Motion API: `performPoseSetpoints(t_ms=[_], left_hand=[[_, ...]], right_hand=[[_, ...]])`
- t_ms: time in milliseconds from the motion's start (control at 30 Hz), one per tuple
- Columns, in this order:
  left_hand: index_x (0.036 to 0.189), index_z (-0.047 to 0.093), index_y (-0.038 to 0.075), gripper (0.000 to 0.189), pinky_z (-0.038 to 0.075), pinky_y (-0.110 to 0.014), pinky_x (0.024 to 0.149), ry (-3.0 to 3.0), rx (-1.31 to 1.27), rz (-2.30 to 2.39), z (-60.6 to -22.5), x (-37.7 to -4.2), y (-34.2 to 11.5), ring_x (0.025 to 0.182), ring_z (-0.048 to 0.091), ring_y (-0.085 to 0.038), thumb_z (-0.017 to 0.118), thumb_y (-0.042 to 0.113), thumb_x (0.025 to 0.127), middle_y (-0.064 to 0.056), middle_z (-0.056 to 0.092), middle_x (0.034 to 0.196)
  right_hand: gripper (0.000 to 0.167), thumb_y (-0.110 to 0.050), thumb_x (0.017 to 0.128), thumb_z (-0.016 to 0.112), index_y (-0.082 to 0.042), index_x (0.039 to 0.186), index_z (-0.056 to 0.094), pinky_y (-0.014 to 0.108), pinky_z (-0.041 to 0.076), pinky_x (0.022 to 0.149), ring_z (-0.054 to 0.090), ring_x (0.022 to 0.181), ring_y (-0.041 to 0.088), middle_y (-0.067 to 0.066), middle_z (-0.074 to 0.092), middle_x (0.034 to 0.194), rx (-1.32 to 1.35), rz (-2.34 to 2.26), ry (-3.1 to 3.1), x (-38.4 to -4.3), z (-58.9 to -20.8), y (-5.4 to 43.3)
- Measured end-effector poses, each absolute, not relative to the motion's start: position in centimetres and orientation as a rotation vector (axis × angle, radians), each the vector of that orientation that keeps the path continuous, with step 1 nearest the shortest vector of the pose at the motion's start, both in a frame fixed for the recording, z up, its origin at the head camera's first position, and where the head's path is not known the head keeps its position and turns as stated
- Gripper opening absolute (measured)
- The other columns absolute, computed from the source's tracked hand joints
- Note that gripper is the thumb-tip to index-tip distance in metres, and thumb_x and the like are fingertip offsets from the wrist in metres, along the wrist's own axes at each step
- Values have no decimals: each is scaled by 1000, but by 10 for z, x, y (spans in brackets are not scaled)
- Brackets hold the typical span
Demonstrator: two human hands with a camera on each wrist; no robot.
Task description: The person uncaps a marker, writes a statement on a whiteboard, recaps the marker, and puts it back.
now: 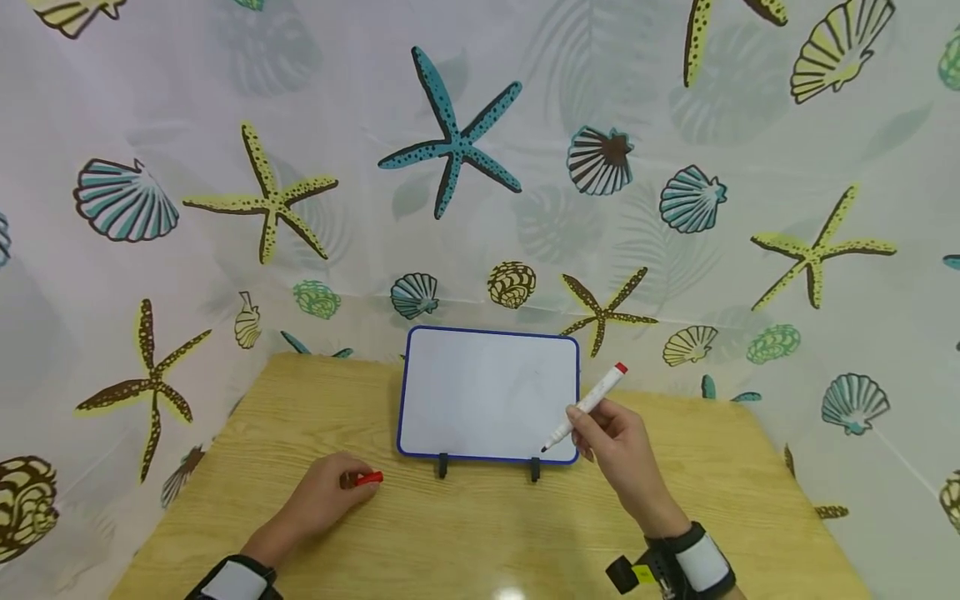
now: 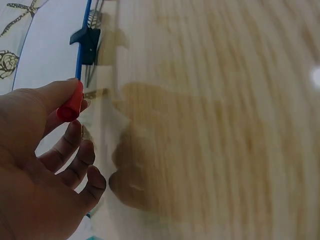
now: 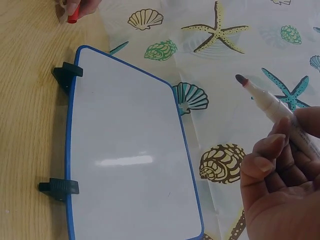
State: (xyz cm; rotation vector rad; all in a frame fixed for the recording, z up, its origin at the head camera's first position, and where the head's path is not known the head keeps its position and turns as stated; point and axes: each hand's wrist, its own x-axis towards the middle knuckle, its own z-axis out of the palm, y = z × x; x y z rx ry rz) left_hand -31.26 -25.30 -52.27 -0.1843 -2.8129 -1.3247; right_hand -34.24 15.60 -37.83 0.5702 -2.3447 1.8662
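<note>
In the head view, the right hand (image 1: 622,450) pinches a white marker (image 1: 596,393) with a red end, its bare dark tip slanting down before the board's lower right. The right wrist view shows that uncapped tip and the white barrel (image 3: 272,107) between thumb and fingers. The left hand (image 1: 326,492) holds a small red marker cap (image 1: 369,478) just above the table, left of the board. Up close, the cap (image 2: 70,105) sits between thumb and index finger, while the other fingers curl loosely. A blue-edged whiteboard (image 1: 487,392) stands unmarked and upright between the hands.
Two black clip feet (image 1: 442,465) support the board's lower edge on the wood-grain table (image 1: 450,533). Behind it hangs a white cloth (image 1: 345,100) printed with starfish and shells. Each wrist wears a black strap (image 1: 675,542).
</note>
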Motion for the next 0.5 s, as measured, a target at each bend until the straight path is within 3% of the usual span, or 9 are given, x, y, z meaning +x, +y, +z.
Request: performPoseSetpoints(t_ms=[233,500], left_hand=[[104,79,7,21,50,-28,68,-2788,-95,-1177,-529,-325,-285,80,58,-12,82,20,88,0,67,91],[105,78,3,23,50,-32,68,-2757,-7,-1138,-530,-327,-301,81,60,-16,83,17,87,-6,69,96]], right_hand=[[32,-18,105,61,13,109,63,23,46,54,52,65,13,10,60,77,535,1898,-2350,-344,-379,155],[29,-22,104,63,7,103,66,25,46,53,53,64,14,11,63,77,458,1934,-2363,-342,-382,154]])
